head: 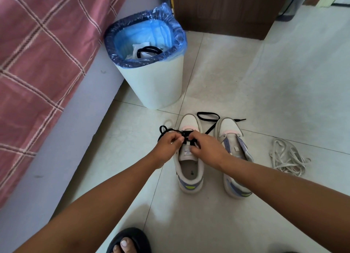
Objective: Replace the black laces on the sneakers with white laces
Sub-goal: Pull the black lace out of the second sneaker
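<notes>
i see two pale sneakers side by side on the floor, toes at twelve o'clock. the left sneaker [190, 169] has a black lace [166, 132] in its upper eyelets. the right sneaker [233, 158] is unlaced, a loose black lace [209, 118] by its toe. white laces [286, 158] lie heaped at three o'clock.

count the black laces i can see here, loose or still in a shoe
3. One black lace is threaded in the left sneaker, held by both hands. One lies loose on the floor between the sneakers' toes. One sits in the lined bin; more could be hidden there.
</notes>
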Tool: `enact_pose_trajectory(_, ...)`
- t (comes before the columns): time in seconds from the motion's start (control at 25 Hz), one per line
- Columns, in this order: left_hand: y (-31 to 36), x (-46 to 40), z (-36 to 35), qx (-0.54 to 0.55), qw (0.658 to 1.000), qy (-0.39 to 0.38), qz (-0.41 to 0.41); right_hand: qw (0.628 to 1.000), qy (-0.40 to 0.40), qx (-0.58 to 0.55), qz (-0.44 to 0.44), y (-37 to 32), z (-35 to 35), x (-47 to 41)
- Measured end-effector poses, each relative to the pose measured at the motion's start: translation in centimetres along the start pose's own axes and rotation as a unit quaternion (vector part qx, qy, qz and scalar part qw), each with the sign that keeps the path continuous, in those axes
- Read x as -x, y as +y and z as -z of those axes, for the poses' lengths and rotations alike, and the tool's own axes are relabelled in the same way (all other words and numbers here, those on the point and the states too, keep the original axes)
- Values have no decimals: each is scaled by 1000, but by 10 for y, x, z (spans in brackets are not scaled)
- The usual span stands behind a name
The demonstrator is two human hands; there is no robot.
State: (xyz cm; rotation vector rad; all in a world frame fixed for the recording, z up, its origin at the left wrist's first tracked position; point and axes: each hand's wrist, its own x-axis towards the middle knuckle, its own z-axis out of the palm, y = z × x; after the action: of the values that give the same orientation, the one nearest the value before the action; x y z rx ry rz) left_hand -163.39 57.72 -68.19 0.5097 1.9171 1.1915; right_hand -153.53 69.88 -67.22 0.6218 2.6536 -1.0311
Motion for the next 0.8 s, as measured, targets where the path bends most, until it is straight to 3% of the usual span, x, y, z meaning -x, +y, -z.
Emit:
enact_pose_trajectory(0.2, -2, 4, 0, 88, 995, -16, 47, 998, 43, 43, 8, -5, -6, -13)
enact_pose_trajectory(0.36, 2, 4, -3, 66, 997, 6, 34, 987, 64, 147, 30, -8, -10, -17)
enact_pose_trajectory(0.52, 10, 6, -15, 11, 999, 39, 14, 982, 146, 116, 16, 1, -17, -18)
enact_pose_trajectory(0.6, 16, 8, -21, -30, 999, 40, -6, 942, 252, 196, 103, 11, -20, -19)
enact_pose_trajectory(0.64, 19, 9, -22, -54, 998, 37, -20, 901, 292, 263, 181, 16, -19, -18)
enact_pose_trajectory(0.72, 21, 10, -23, -95, 994, 25, -38, 821, 317, 350, 321, 26, -14, -17)
enact_pose_trajectory(0.8, 19, 9, -23, -120, 992, 12, -34, 787, 329, 373, 366, 33, -7, -17)
